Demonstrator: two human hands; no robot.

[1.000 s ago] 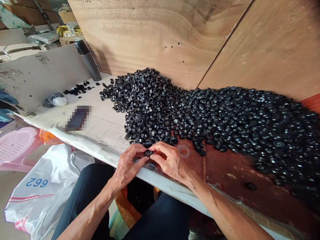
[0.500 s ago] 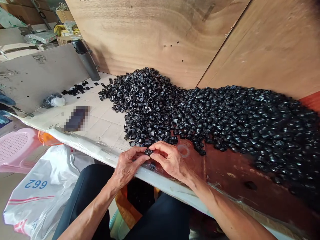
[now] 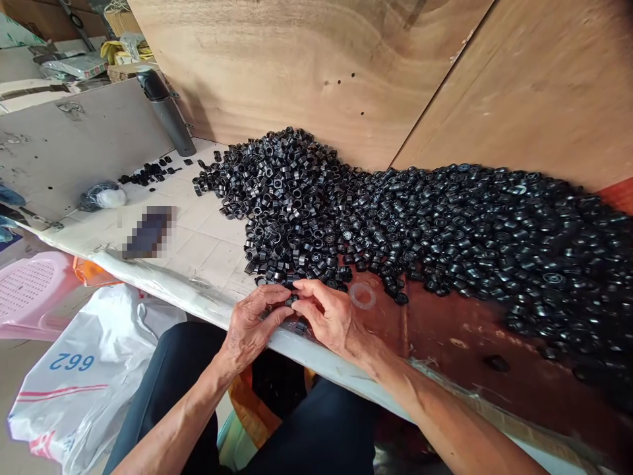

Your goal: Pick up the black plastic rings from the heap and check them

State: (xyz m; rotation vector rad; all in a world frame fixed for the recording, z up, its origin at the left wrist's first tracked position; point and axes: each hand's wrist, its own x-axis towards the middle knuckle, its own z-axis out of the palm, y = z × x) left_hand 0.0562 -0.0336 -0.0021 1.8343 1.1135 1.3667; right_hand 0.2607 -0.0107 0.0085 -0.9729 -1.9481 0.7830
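My left hand (image 3: 250, 324) and my right hand (image 3: 330, 318) meet at the table's near edge, fingertips pinched together on one small black plastic ring (image 3: 291, 300). Another black piece (image 3: 300, 326) lies on the table just under my fingers. Right behind my hands begins a big heap of black plastic rings and caps (image 3: 395, 224), spread from the middle of the table out to the far right. A single clear washer-like ring (image 3: 362, 296) lies flat on the red-brown table top beside my right hand.
Plywood boards (image 3: 316, 59) wall the table at the back. A dark flask (image 3: 165, 112), a few loose black parts (image 3: 148, 175), a small bag (image 3: 103, 196) and a blurred dark object (image 3: 148, 232) lie at the left. Below are a white sack (image 3: 84, 376) and a pink basket (image 3: 30, 290).
Both hands stay pinched on the small black ring at the table edge, with only slight finger shifts. The view has tilted a little.
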